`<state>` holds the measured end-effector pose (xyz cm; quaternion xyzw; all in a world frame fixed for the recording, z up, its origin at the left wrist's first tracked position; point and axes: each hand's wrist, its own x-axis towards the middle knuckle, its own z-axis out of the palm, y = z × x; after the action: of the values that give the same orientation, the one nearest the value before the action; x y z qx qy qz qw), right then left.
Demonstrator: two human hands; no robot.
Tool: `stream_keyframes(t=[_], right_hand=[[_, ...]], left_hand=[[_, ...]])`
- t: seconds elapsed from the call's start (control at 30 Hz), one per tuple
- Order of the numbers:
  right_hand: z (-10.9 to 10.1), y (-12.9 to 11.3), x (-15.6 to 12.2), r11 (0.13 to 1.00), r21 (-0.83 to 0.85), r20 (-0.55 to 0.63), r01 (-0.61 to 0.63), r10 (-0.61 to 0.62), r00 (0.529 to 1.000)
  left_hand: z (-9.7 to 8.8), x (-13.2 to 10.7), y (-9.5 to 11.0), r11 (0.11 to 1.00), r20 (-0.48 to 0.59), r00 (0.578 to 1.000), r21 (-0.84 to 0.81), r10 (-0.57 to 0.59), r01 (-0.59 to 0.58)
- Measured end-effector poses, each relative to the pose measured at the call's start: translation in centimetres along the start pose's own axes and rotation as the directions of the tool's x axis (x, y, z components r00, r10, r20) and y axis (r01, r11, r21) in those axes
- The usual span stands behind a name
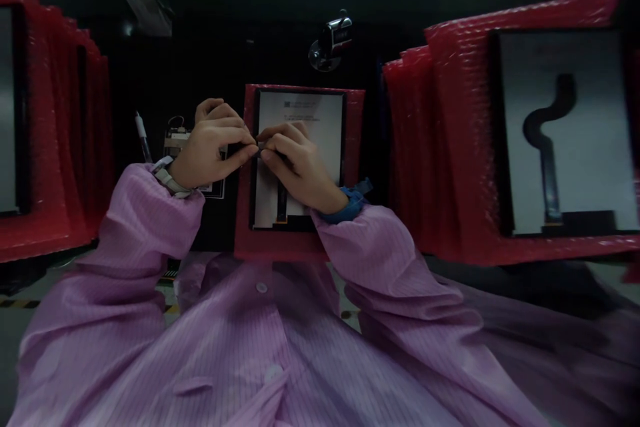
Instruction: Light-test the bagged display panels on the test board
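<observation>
Just left of the frame's centre, the person's left hand (pixel 213 143) and right hand (pixel 303 163) pinch a small dark piece (pixel 259 149) (the fingertips mostly hide it) at the left edge of a flat panel (pixel 327 140). A dark strip (pixel 282 205) shows on the panel below the right hand. Red wrap (pixel 355 147) lies under the panel; a left stack (pixel 63 147) and right stack (pixel 460 147) flank it, with a metal device (pixel 341 35) at top centre.

Dim light, dark tabletop (pixel 210 73); grey floor (pixel 25 340)
</observation>
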<state>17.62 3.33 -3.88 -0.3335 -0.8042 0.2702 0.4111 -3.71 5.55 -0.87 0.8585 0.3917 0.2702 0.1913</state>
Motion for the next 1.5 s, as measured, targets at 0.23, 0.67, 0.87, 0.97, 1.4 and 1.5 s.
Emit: stream_keyframes(t=[0.23, 0.67, 0.87, 0.97, 1.4, 1.5], right_hand=[[0.3, 0.2, 0.2, 1.000, 0.015, 0.042, -0.022, 0.022, 0.999], [0.0, 0.4, -0.3, 0.978, 0.152, -0.119, -0.143, 0.161, 0.980], [-0.8, 0.1, -0.3, 0.968, 0.165, -0.230, -0.189, 0.224, 0.947], [-1.1, 0.0, -0.3, 0.962, 0.173, -0.262, -0.213, 0.253, 0.931], [-3.2, -0.2, -0.8, 0.971, 0.141, -0.389, -0.192, 0.232, 0.891], [-4.1, -0.7, -2.9, 0.962, 0.093, -0.431, -0.256, 0.270, 0.861]], left_hand=[[0.5, 0.0, 0.1, 0.998, 0.002, 0.999, 0.052, -0.045, 0.044], [-1.6, -7.4, 4.8, 0.869, -0.569, 0.757, 0.142, -0.320, 0.474], [0.6, -10.0, 5.6, 0.701, -0.089, 0.913, 0.612, -0.398, 0.365], [0.5, -9.5, 5.7, 0.643, 0.035, 0.888, 0.703, -0.459, 0.305], [1.1, -9.2, 7.2, 0.560, 0.122, 0.835, 0.791, -0.537, 0.245], [1.0, -9.4, 7.1, 0.530, 0.114, 0.851, 0.822, -0.513, 0.209]])
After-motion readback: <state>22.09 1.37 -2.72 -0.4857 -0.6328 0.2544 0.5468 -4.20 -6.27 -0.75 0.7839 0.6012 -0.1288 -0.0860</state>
